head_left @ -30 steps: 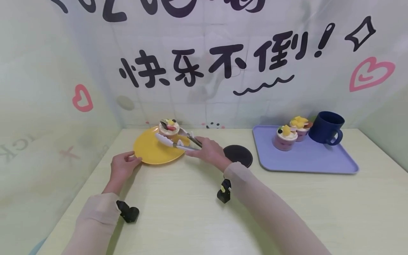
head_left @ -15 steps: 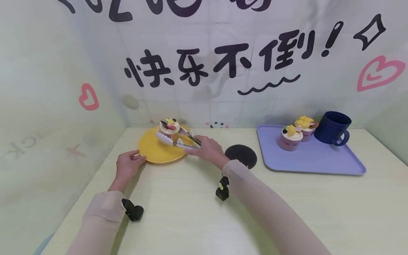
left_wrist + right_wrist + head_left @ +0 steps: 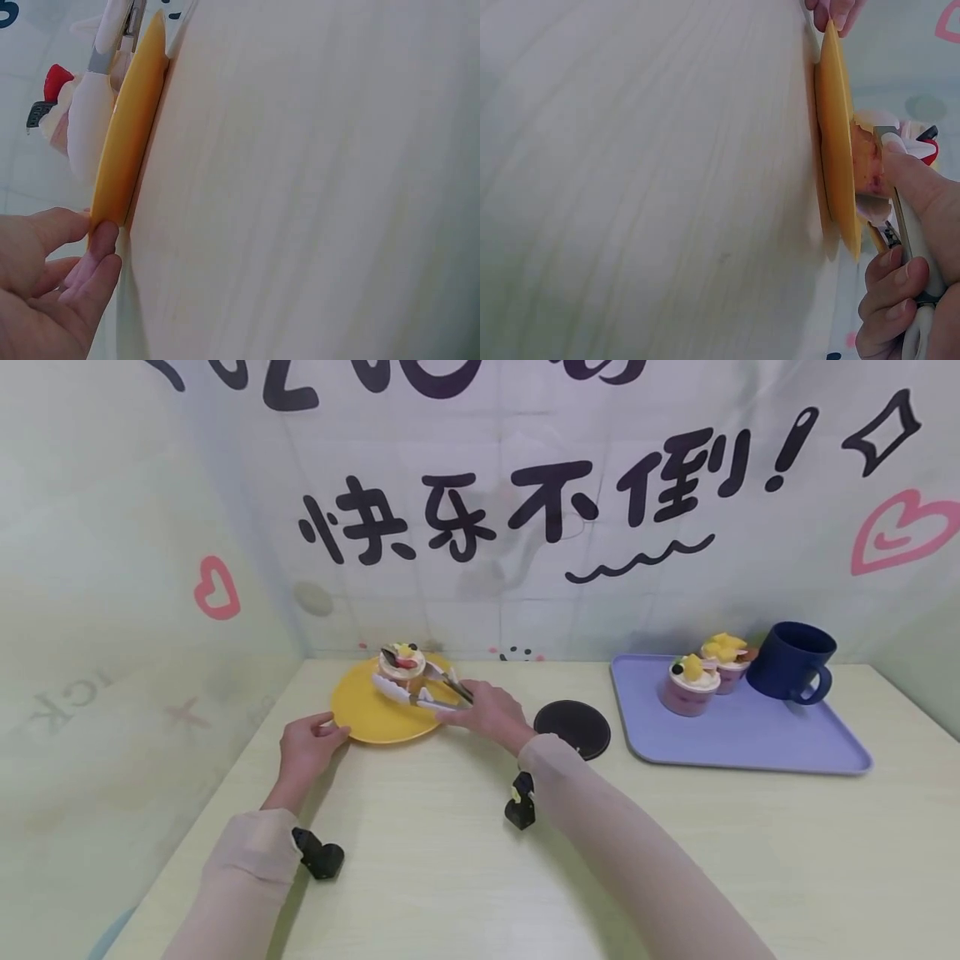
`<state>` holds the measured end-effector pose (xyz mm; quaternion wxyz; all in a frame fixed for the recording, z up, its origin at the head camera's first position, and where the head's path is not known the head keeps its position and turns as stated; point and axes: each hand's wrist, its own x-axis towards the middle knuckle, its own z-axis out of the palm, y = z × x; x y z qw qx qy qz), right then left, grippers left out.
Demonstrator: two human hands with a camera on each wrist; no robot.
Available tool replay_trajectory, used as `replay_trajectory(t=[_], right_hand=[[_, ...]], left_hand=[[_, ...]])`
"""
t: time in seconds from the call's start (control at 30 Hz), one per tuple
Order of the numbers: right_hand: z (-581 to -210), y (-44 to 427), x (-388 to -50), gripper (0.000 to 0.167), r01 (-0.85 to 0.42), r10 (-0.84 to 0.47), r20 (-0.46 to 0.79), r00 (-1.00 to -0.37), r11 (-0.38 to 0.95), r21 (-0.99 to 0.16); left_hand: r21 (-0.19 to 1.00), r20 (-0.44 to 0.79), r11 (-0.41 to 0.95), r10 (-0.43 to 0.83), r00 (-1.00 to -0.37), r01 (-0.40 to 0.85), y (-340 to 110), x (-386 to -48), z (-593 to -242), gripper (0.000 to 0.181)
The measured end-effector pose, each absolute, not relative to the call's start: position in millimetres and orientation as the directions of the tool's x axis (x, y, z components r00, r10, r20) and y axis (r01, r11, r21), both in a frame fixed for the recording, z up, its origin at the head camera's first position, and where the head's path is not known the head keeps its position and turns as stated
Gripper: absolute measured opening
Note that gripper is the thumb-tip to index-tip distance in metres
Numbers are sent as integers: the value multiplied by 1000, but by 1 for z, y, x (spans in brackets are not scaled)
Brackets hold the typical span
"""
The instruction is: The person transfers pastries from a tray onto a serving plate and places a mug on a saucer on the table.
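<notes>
My left hand (image 3: 309, 747) pinches the near-left rim of a yellow plate (image 3: 371, 717) between thumb and fingers, as the left wrist view also shows. My right hand (image 3: 491, 717) grips white-and-metal tongs (image 3: 396, 691), thumb along one arm and fingers around the other. The tong heads lie on either side of a dessert cup (image 3: 408, 678) topped with cream, fruit and a dark piece. In the right wrist view the pinkish-orange cup (image 3: 868, 161) is over the plate (image 3: 840, 142), its base at the surface; the far tong head is partly hidden.
A round black coaster-like disc (image 3: 573, 727) lies right of my right hand. Farther right, a lavender tray (image 3: 742, 743) carries two fruit-topped dessert cups (image 3: 690, 689) and a dark blue mug (image 3: 793, 662). A printed backdrop (image 3: 480, 602) rises behind the table (image 3: 420, 843).
The head view has turned slightly left. Against the plate, my right hand, the tongs and the dessert cup have shifted a little left, and the cup slightly lower. My left hand stays on the rim.
</notes>
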<state>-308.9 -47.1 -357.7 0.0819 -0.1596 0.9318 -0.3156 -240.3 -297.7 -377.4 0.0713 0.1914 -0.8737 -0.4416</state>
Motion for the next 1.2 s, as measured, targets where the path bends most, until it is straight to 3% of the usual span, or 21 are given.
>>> replay_trajectory(t=[1.2], right_hand=[[-349, -77, -318, 71, -261, -348, -73, -935, 810, -525]], left_hand=[[790, -47, 545, -405, -913, -282, -295, -239, -375, 51]])
